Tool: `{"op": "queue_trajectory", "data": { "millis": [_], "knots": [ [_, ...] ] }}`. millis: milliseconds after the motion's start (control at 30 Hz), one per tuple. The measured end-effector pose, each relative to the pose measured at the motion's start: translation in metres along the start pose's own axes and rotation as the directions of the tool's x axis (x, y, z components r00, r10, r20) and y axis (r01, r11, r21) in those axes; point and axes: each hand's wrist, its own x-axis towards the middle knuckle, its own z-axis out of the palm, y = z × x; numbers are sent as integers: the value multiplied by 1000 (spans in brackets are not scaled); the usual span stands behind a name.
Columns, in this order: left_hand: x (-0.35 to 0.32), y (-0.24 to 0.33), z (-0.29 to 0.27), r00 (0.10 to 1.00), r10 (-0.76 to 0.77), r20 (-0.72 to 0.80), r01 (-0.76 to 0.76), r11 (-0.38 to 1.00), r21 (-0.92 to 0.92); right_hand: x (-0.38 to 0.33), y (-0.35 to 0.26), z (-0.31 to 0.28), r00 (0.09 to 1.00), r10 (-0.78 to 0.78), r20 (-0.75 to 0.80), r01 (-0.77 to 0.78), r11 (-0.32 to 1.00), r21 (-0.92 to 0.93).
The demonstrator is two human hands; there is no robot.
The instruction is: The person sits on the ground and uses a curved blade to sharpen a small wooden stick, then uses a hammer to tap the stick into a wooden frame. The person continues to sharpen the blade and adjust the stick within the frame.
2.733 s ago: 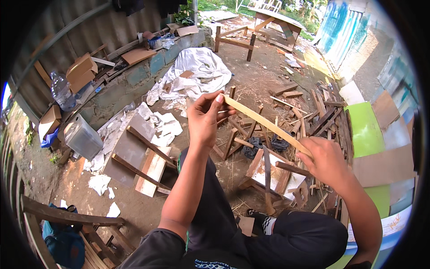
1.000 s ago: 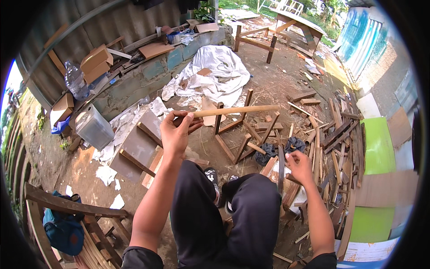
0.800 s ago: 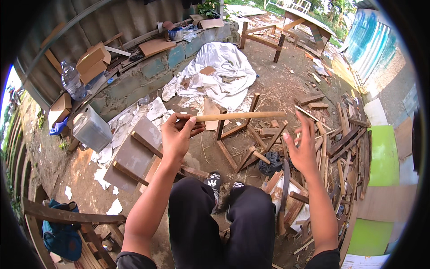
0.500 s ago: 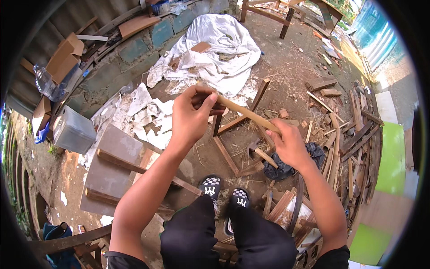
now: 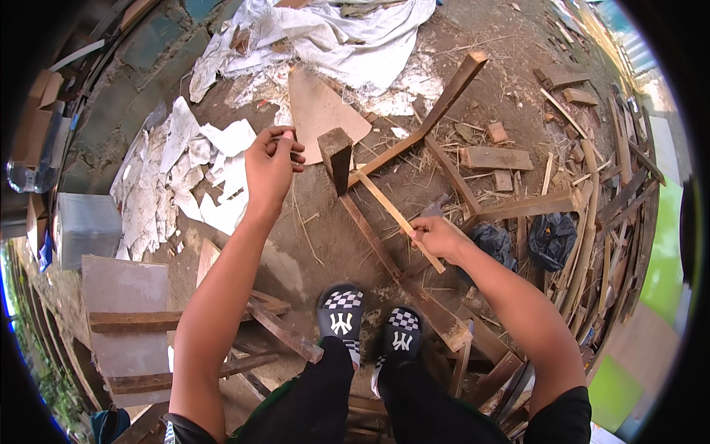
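Note:
My right hand (image 5: 441,243) grips a thin, pale wooden strip (image 5: 392,207) near its close end. The strip slants away to the upper left, where its far end overlaps the corner of a wooden frame (image 5: 373,237) on the ground; I cannot tell whether they touch. The frame has a thick upright leg (image 5: 336,164) and a longer slanting one (image 5: 452,96). Left of that thick leg, my left hand (image 5: 272,166) is raised with thumb and fingers drawn together; anything between them is too small to make out. A hammer (image 5: 436,206) lies mostly hidden behind my right hand.
Black plastic bags (image 5: 553,243) and a heap of wood scraps (image 5: 584,214) lie at the right. Crumpled white sheeting (image 5: 355,44) covers ground at the back. A grey bin (image 5: 89,229) stands left, near a panel with wooden bars (image 5: 129,285). My sandalled feet are below the frame.
My left hand has come off the strip and moved left. The right hand has lowered the strip toward the frame. The view has tilted down, bringing the frame closer.

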Motion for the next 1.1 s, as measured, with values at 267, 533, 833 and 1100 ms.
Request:
{"op": "queue_trajectory", "data": {
  "millis": [267,533,833,1100],
  "knots": [
    [-42,-136,-2,861,-432,269,248,818,518,44,37,34,996,41,82,-50,993,110],
    [-62,-160,16,723,-584,369,425,797,429,51,52,31,994,-55,99,47,996,82],
    [-56,-165,15,740,-569,360,403,802,440,58,26,34,991,15,136,-11,999,-35],
    [-58,-162,22,753,-550,362,380,812,442,66,29,42,997,-53,48,57,994,-91]
  ]
}}
